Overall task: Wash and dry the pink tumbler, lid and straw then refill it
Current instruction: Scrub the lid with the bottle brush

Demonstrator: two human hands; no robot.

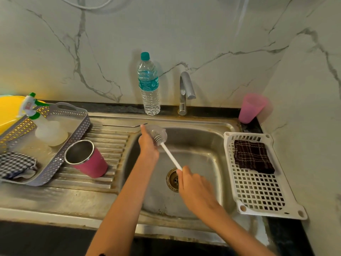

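Observation:
Over the steel sink (203, 137), my left hand (147, 145) holds a clear round lid (156, 131). My right hand (193, 185) grips the white handle of a bottle brush (170, 156), and its grey bristles press against the lid. The pink tumbler (86, 159) with a steel inside stands tilted on the ribbed drainboard, leaning on the grey basket. A metal straw (123, 125) lies along the back of the drainboard.
A grey basket (81, 124) at left holds a spray bottle (44, 124) and a checked cloth (16, 165). A water bottle (149, 85) and the tap (185, 93) stand behind the sink. At right are a white rack (258, 191) with a dark cloth (252, 156) and a pink plastic cup (251, 108).

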